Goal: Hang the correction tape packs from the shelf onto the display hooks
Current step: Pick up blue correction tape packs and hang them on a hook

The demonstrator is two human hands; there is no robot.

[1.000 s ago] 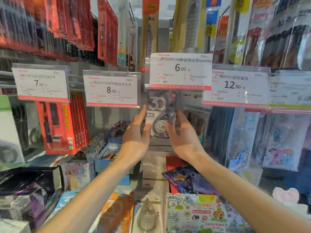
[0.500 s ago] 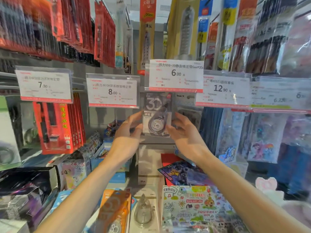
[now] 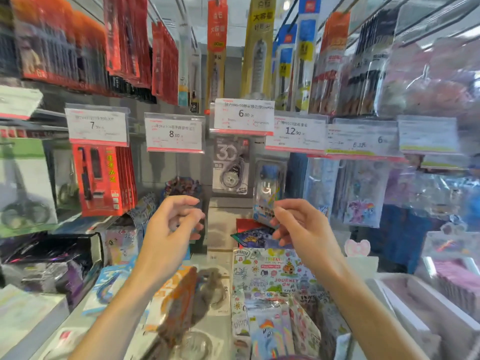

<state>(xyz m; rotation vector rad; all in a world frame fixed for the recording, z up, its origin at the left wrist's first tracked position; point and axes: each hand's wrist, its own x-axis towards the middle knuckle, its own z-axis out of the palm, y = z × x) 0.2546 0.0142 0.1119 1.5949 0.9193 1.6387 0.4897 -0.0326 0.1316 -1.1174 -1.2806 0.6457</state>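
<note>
A grey correction tape pack (image 3: pixel 230 166) marked "30" hangs from the display hook under the 6.00 price tag (image 3: pixel 243 116). My left hand (image 3: pixel 170 229) and my right hand (image 3: pixel 302 228) hover below it, apart from it, with fingers loosely curled and nothing in them. More correction tape packs lie blurred on the shelf below my hands: a white one (image 3: pixel 211 289), an orange one (image 3: pixel 179 300) and a clear one (image 3: pixel 193 344) at the front.
Red packs (image 3: pixel 104 178) hang at the left under the 7.90 tag. A clear blister pack (image 3: pixel 268 188) hangs just above my right hand's fingertips. Cartoon sticker packs (image 3: pixel 270 271) cover the shelf at the right, boxes (image 3: pixel 426 302) beyond them.
Both hands have let go of the grey pack and dropped back toward me. The pack stays hanging on the hook. The camera has tilted and moved a little.
</note>
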